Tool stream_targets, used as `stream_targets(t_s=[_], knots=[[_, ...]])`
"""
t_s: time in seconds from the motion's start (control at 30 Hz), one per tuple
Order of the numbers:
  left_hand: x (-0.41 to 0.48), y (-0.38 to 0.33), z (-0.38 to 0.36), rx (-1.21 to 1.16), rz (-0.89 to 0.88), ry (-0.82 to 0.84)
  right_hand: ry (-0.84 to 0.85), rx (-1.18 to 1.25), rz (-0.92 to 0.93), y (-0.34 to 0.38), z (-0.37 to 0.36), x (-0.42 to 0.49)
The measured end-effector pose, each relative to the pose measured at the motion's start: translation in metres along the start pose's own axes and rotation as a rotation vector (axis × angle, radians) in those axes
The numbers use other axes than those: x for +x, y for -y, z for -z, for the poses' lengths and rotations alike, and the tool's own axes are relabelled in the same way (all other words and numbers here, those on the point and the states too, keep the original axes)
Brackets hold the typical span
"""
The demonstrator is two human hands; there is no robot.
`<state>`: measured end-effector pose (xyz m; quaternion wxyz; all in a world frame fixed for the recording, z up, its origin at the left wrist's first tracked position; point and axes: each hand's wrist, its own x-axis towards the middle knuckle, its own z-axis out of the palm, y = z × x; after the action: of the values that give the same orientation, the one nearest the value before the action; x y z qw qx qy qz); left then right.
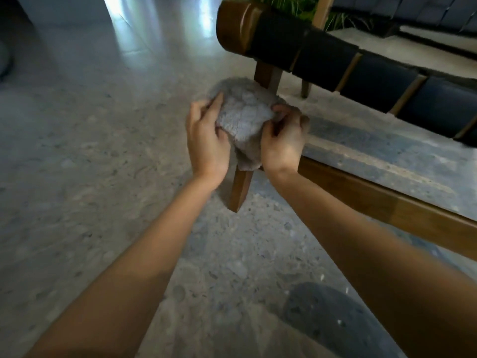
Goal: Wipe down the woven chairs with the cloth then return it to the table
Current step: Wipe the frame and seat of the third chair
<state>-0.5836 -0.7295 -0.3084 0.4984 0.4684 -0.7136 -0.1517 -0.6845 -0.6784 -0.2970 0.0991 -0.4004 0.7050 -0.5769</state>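
— Where was the cloth (244, 117), and who had hold of it?

— It was bunched up in the air between both hands; the left hand (206, 143) gripped its left edge, thumb and lower fingers curled into the pile, with the index finger (218, 103) lying straighter along the top; the right hand (282, 143) pinched the right edge, its fingertips (281, 109) tucked into a fold.

— And the woven chair (382, 81)?

— Just beyond the right fingertips and off to their right; its dark straps wrapped round a wooden rail with a rounded brown end (233, 25) above the fingers; no finger touched it, as far as I could tell.

— Anything under the hands?

— A wooden chair leg (240, 192) stood below the cloth's hanging corner, between the two wrists; whether the cloth brushed it, I couldn't tell; a speckled stone floor (90, 164) spread out left of the left fingers; green leaves (296, 3) showed far past the fingertips, behind the chair.
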Motion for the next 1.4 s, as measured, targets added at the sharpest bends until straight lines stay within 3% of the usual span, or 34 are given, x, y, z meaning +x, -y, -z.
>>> stream_targets(t_s=[0.07, 0.17, 0.27, 0.47, 0.63, 0.77, 0.9, 1.07, 1.27, 1.4], knots=[[0.0, -0.003, -0.011, -0.229, 0.16, 0.188, 0.125, 0.005, -0.14, -0.004, -0.003, 0.005], [0.002, -0.008, -0.02, -0.483, 0.264, 0.36, 0.295, -0.003, -0.119, -0.01, -0.003, 0.01], [0.015, -0.012, -0.019, -0.645, 0.245, 0.438, 0.285, 0.043, -0.097, -0.008, -0.003, 0.021], [0.044, -0.026, -0.024, -0.576, 0.068, 0.478, 0.176, 0.042, 0.039, 0.004, -0.004, 0.047], [0.028, 0.0, -0.031, -0.422, 0.034, 0.418, 0.228, 0.072, 0.175, -0.007, -0.005, 0.011], [-0.011, 0.035, -0.024, -0.468, 0.008, 0.498, 0.184, -0.035, 0.282, -0.031, -0.001, -0.024], [-0.036, 0.053, -0.019, -0.485, 0.155, 0.632, 0.089, -0.07, 0.336, -0.048, -0.009, -0.049], [-0.041, 0.058, -0.008, -0.622, 0.547, 0.753, 0.014, -0.144, 0.393, -0.064, -0.016, -0.059], [-0.055, 0.071, -0.017, -0.465, 0.343, 0.713, -0.067, -0.157, 0.278, -0.078, -0.026, -0.076], [-0.059, 0.081, -0.028, -0.385, 0.315, 0.719, -0.133, -0.043, -0.117, -0.084, -0.033, -0.079]])
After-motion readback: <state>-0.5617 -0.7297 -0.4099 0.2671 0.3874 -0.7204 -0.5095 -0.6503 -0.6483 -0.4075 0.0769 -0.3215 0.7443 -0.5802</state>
